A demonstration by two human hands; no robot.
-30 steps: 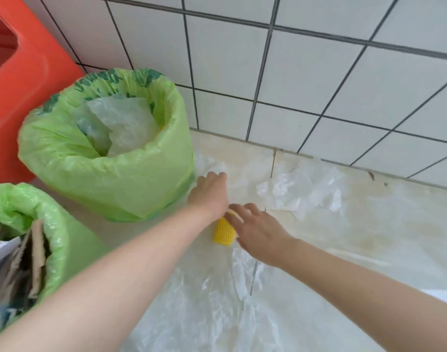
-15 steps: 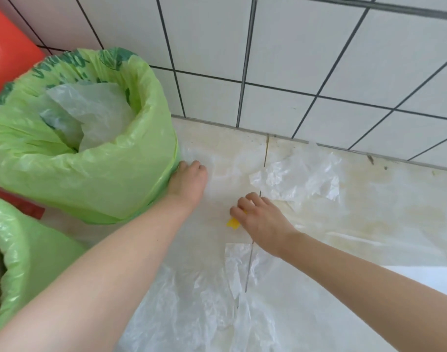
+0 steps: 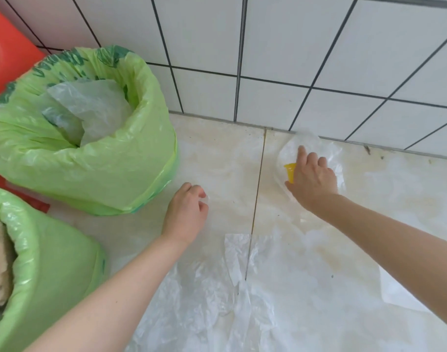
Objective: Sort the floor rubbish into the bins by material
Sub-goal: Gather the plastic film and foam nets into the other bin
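Head view: right hand (image 3: 312,184) (reaching) on plastic film (image 3: 329,151).

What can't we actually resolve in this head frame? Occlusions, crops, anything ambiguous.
- Yellow item: mostly hidden under the right hand; its shape and material are unclear.
- Near green bin: cut by the left and bottom edges; only cardboard shows.
- Far green bin: clear film hides what lies beneath.
- Left hand: whether its curled fingers pinch the film is unclear.

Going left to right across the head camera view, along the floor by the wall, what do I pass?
Green-lined bin with clear plastic inside → left hand → floor tile seam → yellow item → right hand, reaching onto the crumpled clear plastic.
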